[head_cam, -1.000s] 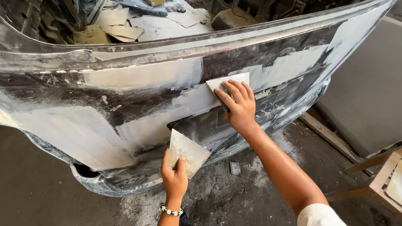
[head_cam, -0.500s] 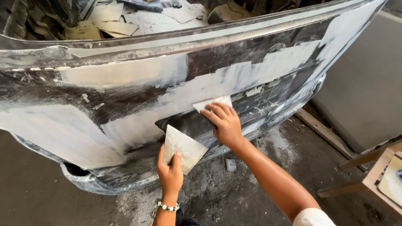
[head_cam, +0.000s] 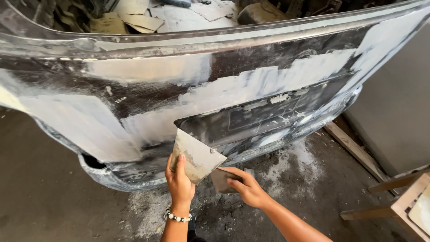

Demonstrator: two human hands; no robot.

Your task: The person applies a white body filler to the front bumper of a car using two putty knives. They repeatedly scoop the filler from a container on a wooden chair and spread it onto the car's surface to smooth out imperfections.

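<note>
**Right Spreader Off the Panel, Back at the Board**

Left grip (head_cam: pixel 180 181) closed around the lower corner of the flat filler board (head_cam: pixel 198 155), thumb up its face, board tilted, upper edge just short of the bumper panel (head_cam: pixel 148 112). Beaded bracelet (head_cam: pixel 177 217) on that wrist.

Just right of the left grip: right grip (head_cam: pixel 244 187) pinched on the small spreader (head_cam: pixel 222 180), now tucked under the board's lower right edge. Half a second earlier pressed flat against the panel, above and beyond its present place; one second earlier higher yet on the pale filler band (head_cam: pixel 268 83). Contact with the panel therefore broken; judged a pause between strokes, likely for scraping or reloading against the board.

Beyond both grips: dark recessed plate area (head_cam: pixel 251 118), patchy with filler. Below: dusty floor (head_cam: pixel 291 170). Far right of the right grip: wooden frame (head_cam: pixel 394 201).
</note>
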